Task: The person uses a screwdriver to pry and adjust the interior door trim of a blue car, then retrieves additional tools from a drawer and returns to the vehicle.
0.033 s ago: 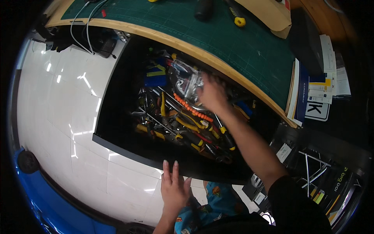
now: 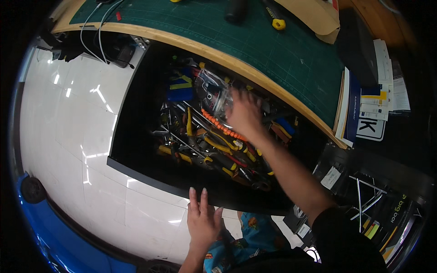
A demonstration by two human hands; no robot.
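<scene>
A black drawer [image 2: 150, 175] stands pulled out, filled with jumbled hand tools. My right hand [image 2: 246, 111] reaches into its far middle, fingers apart and slightly blurred, beside a clear plastic bag [image 2: 210, 91] with small parts in it. The fingertips are partly hidden among the contents. An orange segmented hose [image 2: 218, 123] runs beneath that hand. Around it lie yellow-handled pliers [image 2: 217, 144], a long metal rod [image 2: 182, 140] and a blue item [image 2: 180, 93]. At the drawer's front edge, my left hand [image 2: 202, 223] rests open with its fingers stretched out, holding nothing.
Above the drawer is a wooden-edged worktop with a green cutting mat [image 2: 195, 22], bearing a yellow-and-black tool [image 2: 275, 20] and brown paper [image 2: 314, 18]. Books and papers [image 2: 348, 107] stand at right. A blue car [image 2: 59, 227] is on the left over white tiles [image 2: 68, 123].
My right hand has shifted slightly left and nearer me. The clear bag beside it has changed shape, and my forearm now covers more of a yellow-and-black handle. My left hand stays put.
</scene>
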